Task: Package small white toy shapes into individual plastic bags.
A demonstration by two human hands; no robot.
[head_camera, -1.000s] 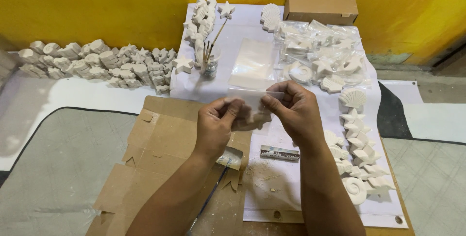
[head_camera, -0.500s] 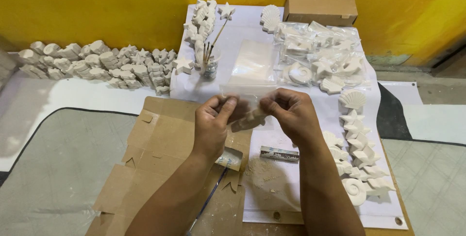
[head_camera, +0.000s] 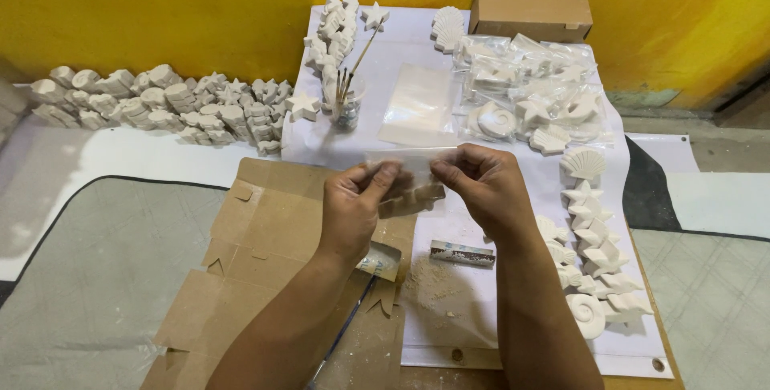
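Note:
My left hand (head_camera: pixel 357 201) and my right hand (head_camera: pixel 481 185) both pinch the top edge of a small clear plastic bag (head_camera: pixel 411 167), held above a flattened cardboard sheet (head_camera: pixel 265 233). Inside the bag hangs a pale plaster piece (head_camera: pixel 411 199), partly hidden by my fingers. A stack of empty clear bags (head_camera: pixel 421 105) lies on the white sheet (head_camera: pixel 385 61) just beyond my hands.
Bagged white plaster shells and stars (head_camera: pixel 529 101) lie at the back right, loose ones (head_camera: pixel 593 245) run down the right edge. More plaster shapes (head_camera: pixel 152 105) line the yellow wall at left. A cup with brushes (head_camera: pixel 346 105), a cardboard box (head_camera: pixel 529 11), a small flat strip (head_camera: pixel 461 253) and plaster crumbs (head_camera: pixel 429 278) are nearby.
The bag has come down slightly and the plaster piece now sits lower inside it. My fingers have shifted along the bag's top edge.

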